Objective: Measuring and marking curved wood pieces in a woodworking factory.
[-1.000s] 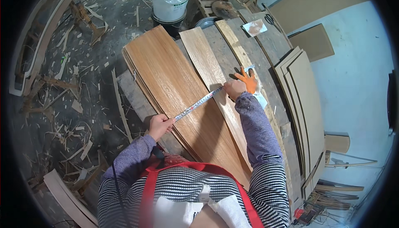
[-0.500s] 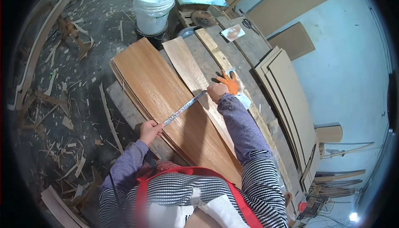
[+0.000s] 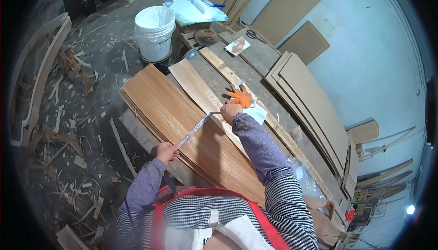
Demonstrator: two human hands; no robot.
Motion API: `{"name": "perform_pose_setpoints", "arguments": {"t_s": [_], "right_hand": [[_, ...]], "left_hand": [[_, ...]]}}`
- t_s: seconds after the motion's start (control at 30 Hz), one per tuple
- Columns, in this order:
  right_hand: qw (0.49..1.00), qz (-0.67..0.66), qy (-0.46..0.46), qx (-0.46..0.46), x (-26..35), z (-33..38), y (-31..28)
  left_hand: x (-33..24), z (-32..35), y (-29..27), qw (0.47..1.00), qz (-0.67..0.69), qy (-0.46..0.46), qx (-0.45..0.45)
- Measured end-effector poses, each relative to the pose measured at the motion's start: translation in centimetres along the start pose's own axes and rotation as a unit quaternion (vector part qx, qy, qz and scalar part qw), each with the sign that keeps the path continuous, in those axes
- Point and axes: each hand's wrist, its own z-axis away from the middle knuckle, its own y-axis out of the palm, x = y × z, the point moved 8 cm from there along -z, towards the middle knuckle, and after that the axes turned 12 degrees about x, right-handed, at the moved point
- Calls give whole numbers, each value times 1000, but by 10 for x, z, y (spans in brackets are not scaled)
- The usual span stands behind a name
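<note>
A white printed tape measure (image 3: 195, 130) stretches across a stack of reddish-brown wood veneer sheets (image 3: 166, 101). My left hand (image 3: 168, 152) pinches one end at the stack's near-left edge. My right hand (image 3: 231, 111) is closed at the other end, over a narrower, paler veneer strip (image 3: 195, 83) lying along the stack's right side. Close to my right fingers the tape bends and shows a thin dark stretch; whatever lies inside that fist is hidden. An orange work glove (image 3: 240, 97) rests just beyond my right hand, on white paper (image 3: 255, 114).
A long wooden batten (image 3: 223, 70) runs along the workbench (image 3: 269, 92). Scissors (image 3: 251, 34) lie at its far end. A lined white bucket (image 3: 155, 33) stands beyond the veneer. Large brown boards (image 3: 310, 108) lean along the right; wood scraps litter the floor (image 3: 107, 99).
My view has shifted, so the bench sits lower and further left. The tape now bends near my right hand, where it ran straight before. Both hands keep their grip.
</note>
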Motion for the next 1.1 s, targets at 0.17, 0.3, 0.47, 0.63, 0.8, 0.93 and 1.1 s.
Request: {"name": "perform_pose_setpoints", "arguments": {"t_s": [0.17,0.3,0.47,0.63,0.8,0.93,1.1], "right_hand": [[1000,3,16,-8,8,9,-4],[999,-1,35,-7,13,13,-7],[999,1,47,2,17,16,-8],[998,-11,56,5,20,24,-6],[995,-75,39,46,16,41,-1],[925,-321,-158,131,32,81,5],[777,-590,-115,186,66,154,35]], "left_hand": [[2,-2,0,1000,-3,-2,14],[1,-2,1,1000,-6,0,16],[-1,-1,1,1000,-4,4,18],[1,-4,1,1000,-14,13,21],[10,-6,-5,998,32,17,44],[13,25,-16,965,194,12,178],[-18,87,-7,945,217,31,244]]}}
